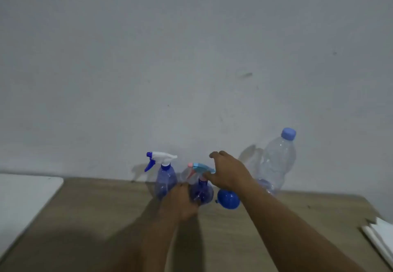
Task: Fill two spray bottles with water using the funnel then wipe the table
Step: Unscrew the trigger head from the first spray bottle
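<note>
Two spray bottles are seen, with one funnel (228, 199), one water bottle (276, 163) and two hands. All stand at the far edge of the table (85, 218), against the wall (191, 59).

The white-headed sprayer (162, 178) is stood upright, its long axis vertical. Its head is laid left to right, with the blue nozzle and trigger pointed left. Just to its right, the pink-headed sprayer (201, 191) is held roughly upright. Its head also runs left to right, the pink end to the left and the pale blue end to the right.

The round body of the pink-headed sprayer is gripped by the left hand (180, 202), with the fingers curled round it. The right hand (228, 172) is held spread at that sprayer's head: the rear of the head is touched by the thumb, while the fingers are arched above it with a gap between.

The funnel is lain on the table just right of the held sprayer, under the right wrist; which way its spout points cannot be told. The water bottle is stood capped, well to the right.

A white board (23, 199) is seen at left and a white cloth (381, 236) at right.
</note>
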Motion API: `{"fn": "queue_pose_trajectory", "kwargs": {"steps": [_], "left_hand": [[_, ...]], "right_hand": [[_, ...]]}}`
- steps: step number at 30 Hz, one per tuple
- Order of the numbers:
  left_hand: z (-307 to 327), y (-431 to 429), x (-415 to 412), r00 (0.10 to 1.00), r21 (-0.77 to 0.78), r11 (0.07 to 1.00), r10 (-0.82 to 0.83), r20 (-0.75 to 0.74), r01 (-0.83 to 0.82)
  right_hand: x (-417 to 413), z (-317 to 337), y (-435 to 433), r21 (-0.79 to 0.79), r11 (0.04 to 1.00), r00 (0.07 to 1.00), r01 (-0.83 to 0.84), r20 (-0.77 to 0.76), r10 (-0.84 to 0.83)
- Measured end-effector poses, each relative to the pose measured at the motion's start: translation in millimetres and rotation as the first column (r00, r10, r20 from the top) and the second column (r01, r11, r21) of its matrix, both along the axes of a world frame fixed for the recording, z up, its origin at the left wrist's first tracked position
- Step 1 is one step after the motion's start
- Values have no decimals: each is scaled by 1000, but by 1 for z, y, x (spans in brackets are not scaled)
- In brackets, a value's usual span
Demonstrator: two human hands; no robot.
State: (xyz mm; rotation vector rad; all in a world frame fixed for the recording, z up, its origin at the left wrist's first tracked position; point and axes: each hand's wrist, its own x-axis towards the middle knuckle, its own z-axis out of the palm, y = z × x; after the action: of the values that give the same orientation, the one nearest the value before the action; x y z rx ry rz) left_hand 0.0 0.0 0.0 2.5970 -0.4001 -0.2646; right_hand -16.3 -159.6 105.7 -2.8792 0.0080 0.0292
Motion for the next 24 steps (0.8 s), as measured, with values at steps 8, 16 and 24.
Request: {"fn": "queue_pose_trajectory", "kwargs": {"steps": [8, 16, 24], "left_hand": [[-44, -21, 35, 993, -190, 980, 36, -110, -56], [-55, -28, 32, 993, -284, 956, 52, -105, -80], [-35, -23, -13, 996, -265, 962, 45, -76, -64]], "right_hand": [[35, -41, -1, 120, 993, 998, 18, -61, -11], [31, -53, -2, 242, 969, 997, 50, -72, -33], [-10, -46, -8, 299, 953, 997, 58, -69, -39]]}}
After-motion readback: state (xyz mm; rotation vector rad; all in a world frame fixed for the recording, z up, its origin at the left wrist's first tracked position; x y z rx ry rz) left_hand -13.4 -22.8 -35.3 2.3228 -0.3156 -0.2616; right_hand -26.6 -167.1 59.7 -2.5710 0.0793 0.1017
